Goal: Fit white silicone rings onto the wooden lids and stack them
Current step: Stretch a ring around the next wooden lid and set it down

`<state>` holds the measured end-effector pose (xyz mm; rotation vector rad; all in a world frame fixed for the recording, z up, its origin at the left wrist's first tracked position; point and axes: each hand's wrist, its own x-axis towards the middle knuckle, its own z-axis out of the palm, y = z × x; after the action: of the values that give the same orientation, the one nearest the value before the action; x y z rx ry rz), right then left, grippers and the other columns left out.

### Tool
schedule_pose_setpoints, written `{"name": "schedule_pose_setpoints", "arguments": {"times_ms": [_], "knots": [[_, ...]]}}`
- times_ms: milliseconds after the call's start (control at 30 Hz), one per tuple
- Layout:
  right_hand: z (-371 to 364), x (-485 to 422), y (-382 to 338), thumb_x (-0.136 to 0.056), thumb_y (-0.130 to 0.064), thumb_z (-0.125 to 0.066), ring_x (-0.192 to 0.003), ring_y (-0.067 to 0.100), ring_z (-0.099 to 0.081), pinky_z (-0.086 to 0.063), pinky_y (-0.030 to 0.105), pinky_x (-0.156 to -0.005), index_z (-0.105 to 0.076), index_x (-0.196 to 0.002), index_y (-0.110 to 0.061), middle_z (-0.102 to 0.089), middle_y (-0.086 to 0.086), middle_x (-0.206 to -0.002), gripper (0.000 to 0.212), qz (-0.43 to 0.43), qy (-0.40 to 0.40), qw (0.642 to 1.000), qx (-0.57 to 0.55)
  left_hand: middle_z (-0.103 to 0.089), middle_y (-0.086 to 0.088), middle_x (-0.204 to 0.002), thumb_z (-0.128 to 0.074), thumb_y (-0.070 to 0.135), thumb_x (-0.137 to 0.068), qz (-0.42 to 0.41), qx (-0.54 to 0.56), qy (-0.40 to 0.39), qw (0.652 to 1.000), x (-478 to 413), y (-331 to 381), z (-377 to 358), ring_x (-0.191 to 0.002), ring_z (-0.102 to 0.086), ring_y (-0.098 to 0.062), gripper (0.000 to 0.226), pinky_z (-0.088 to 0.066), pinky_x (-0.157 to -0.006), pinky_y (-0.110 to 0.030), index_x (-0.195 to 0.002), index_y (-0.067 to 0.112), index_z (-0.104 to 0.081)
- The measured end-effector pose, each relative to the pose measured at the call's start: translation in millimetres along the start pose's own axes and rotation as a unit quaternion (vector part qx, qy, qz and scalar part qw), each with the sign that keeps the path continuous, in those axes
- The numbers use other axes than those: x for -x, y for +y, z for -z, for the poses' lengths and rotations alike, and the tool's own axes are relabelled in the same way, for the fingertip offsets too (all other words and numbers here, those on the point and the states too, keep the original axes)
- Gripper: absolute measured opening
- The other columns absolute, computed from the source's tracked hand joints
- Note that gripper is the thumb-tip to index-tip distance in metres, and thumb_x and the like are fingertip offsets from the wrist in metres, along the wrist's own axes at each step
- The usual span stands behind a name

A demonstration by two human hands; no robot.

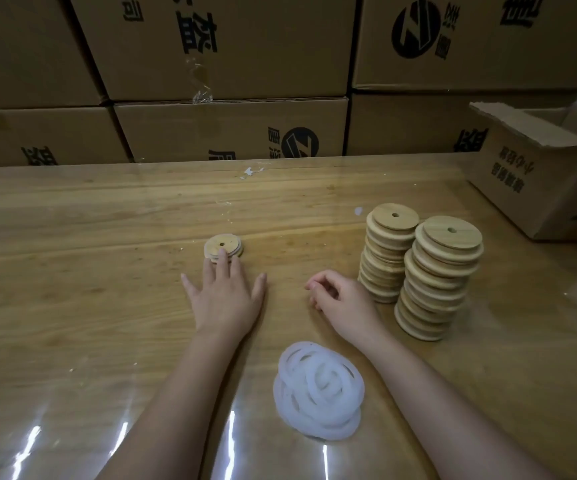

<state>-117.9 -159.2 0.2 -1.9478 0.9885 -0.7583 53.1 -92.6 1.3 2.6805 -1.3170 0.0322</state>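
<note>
Pile of white silicone rings [318, 389]: landmark; right hand [340, 299], loosely curled and empty, just beyond it and the nearer; left hand [226, 299], fingers straight, farther beyond-left, touching the short wooden lid stack [212, 247].

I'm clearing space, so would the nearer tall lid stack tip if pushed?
Likely: the nearer lid stack is tall, narrow and its lids sit staggered. Pushed low, it might slide on the glossy table instead.

on the table [72, 237], 2 lid stacks [418, 268] stand right, rings [318, 389] nearest, boxes [228, 74] behind.
</note>
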Motion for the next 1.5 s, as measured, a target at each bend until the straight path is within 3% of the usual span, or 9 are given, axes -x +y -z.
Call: {"name": "schedule_pose_setpoints", "arguments": {"times_ms": [100, 233, 500, 667, 800, 933, 1133, 1367, 1500], "knots": [[0, 0, 1, -0.090, -0.028, -0.053, -0.065, 0.010, -0.060, -0.050, 0.035, -0.068, -0.062, -0.078, -0.030, -0.066, -0.009, -0.067, 0.015, -0.003, -0.003, 1.000, -0.008, -0.033, -0.001, -0.151, -0.034, 0.049, -0.095, -0.046, 0.123, 0.067, 0.989, 4, 20, 25, -0.137, -0.030, -0.020, 0.054, -0.023, -0.109, -0.044, -0.138, 0.016, -0.040], [0, -3, 2, -0.089, -0.023, -0.053, -0.061, 0.001, -0.056, -0.042, 0.021, -0.060, -0.055, -0.067, -0.031, -0.060, -0.013, -0.059, 0.024, 0.002, 0.003, 1.000, 0.007, -0.062, 0.004, -0.120, -0.049, 0.042, -0.093, -0.151, 0.348, 0.040, 0.924, 13, 80, 67, -0.097, -0.059, -0.011, 0.035, -0.048, -0.082, -0.032, -0.119, 0.020, -0.058], [3, -3, -5, -0.087, -0.008, -0.046, -0.046, 0.005, -0.032, -0.030, 0.017, -0.047, -0.025, -0.056, -0.026, -0.033, -0.009, -0.048, 0.042, 0.002, 0.012, 0.996, 0.088, -0.061, -0.006, -0.106, -0.052, 0.066, -0.080, -0.032, 0.430, -0.169, 0.886, -1, 151, 83, -0.092, -0.060, -0.022, 0.071, -0.053, -0.084, -0.042, -0.121, 0.008, -0.053], [3, -3, -4, -0.087, -0.008, -0.046, -0.049, 0.006, -0.030, -0.016, 0.023, -0.047, -0.025, -0.057, -0.024, -0.033, -0.007, -0.052, 0.040, 0.003, -0.010, 0.995, 0.096, -0.063, 0.000, -0.079, -0.059, 0.056, -0.080, -0.020, 0.488, -0.152, 0.859, -6, 150, 73, -0.074, -0.060, -0.017, 0.041, -0.054, -0.083, -0.039, -0.079, 0.015, -0.060], [2, -3, -3, -0.087, -0.015, -0.051, -0.049, 0.004, -0.043, -0.025, 0.018, -0.046, -0.038, -0.060, -0.027, -0.043, -0.009, -0.049, 0.032, 0.013, -0.002, 0.999, 0.047, -0.064, 0.000, -0.074, -0.064, 0.043, -0.083, 0.009, 0.559, -0.132, 0.819, -7, 139, 74, -0.065, -0.060, -0.014, 0.030, -0.054, -0.071, -0.031, -0.083, 0.013, -0.062], [7, 1, -3, -0.082, -0.030, -0.064, -0.066, 0.009, -0.055, -0.045, 0.031, -0.067, -0.060, -0.072, -0.021, -0.061, -0.006, -0.069, 0.014, 0.025, -0.135, 0.990, -0.014, -0.062, 0.005, -0.067, -0.065, 0.031, -0.086, 0.027, 0.662, -0.099, 0.742, -5, 103, 69, -0.048, -0.058, -0.001, 0.019, -0.047, -0.048, -0.014, -0.090, 0.013, -0.064], [21, 5, -11, -0.074, -0.042, -0.074, -0.106, 0.002, -0.043, -0.026, 0.027, -0.103, -0.065, -0.085, -0.038, -0.056, -0.016, -0.100, 0.015, 0.115, -0.278, 0.945, 0.124, -0.059, -0.003, -0.065, -0.063, 0.020, -0.088, 0.062, 0.647, 0.003, 0.760, 8, 33, 26, -0.045, -0.051, -0.004, 0.015, -0.042, -0.045, -0.016, -0.093, 0.007, -0.061], [44, 8, -18, -0.076, -0.032, -0.075, -0.124, -0.005, -0.029, -0.017, 0.025, -0.109, -0.066, -0.093, -0.035, -0.045, -0.029, -0.124, 0.019, 0.086, -0.410, 0.902, 0.108, -0.058, -0.008, -0.070, -0.064, 0.018, -0.088, 0.041, 0.657, 0.039, 0.752, 9, 16, 4, -0.047, -0.049, -0.005, 0.019, -0.043, -0.045, -0.016, -0.099, 0.003, -0.063], [41, 8, -19, -0.078, -0.027, -0.074, -0.122, -0.005, -0.034, -0.025, 0.026, -0.107, -0.068, -0.080, -0.035, -0.048, -0.029, -0.121, 0.010, 0.064, -0.393, 0.914, 0.078, -0.059, -0.008, -0.074, -0.066, 0.019, -0.086, 0.008, 0.647, 0.024, 0.762, 8, 18, 3, -0.053, -0.052, -0.008, 0.011, -0.044, -0.045, -0.019, -0.096, 0.014, -0.064]]}}
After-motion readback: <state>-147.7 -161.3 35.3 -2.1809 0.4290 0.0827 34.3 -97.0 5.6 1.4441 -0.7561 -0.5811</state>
